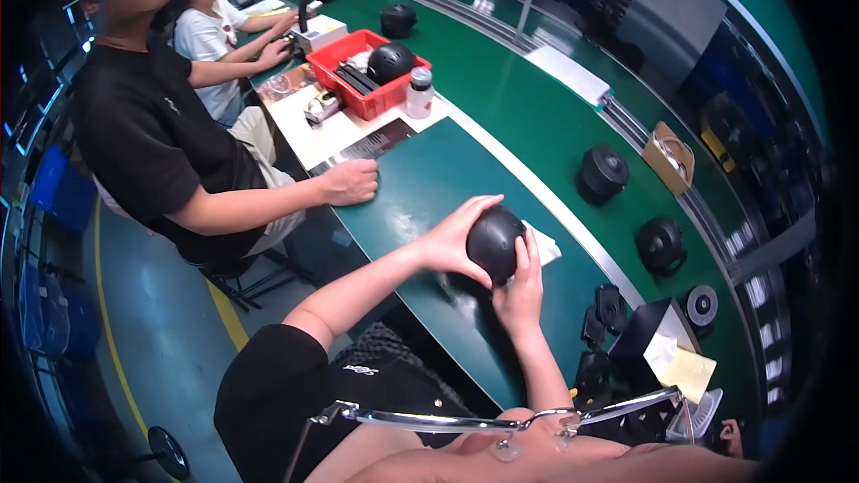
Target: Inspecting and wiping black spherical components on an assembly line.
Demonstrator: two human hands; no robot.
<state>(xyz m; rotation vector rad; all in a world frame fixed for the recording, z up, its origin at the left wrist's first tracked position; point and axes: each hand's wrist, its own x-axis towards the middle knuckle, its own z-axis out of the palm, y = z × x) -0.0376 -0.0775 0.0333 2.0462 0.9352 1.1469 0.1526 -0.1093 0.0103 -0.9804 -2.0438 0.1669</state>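
Observation:
Between my two hands is a smooth black dome-shaped part (492, 243), raised over the green work mat. My left hand (447, 240) wraps its left side, with the thumb below and the fingers over the top. On the right side, the fingers of my right hand (519, 291) press against it. A white cloth or paper (543, 245) shows just beyond the right fingers; whether I hold it too cannot be made out. The underside of the dome is hidden.
Left of me sits a co-worker, one fist (351, 182) on the mat's edge. A red bin (376, 105) of black parts and a bottle (419, 94) stand beyond. Black round units (602, 173) rest on the green conveyor (537, 139). A dark box (649, 340) and black parts (610, 306) lie right.

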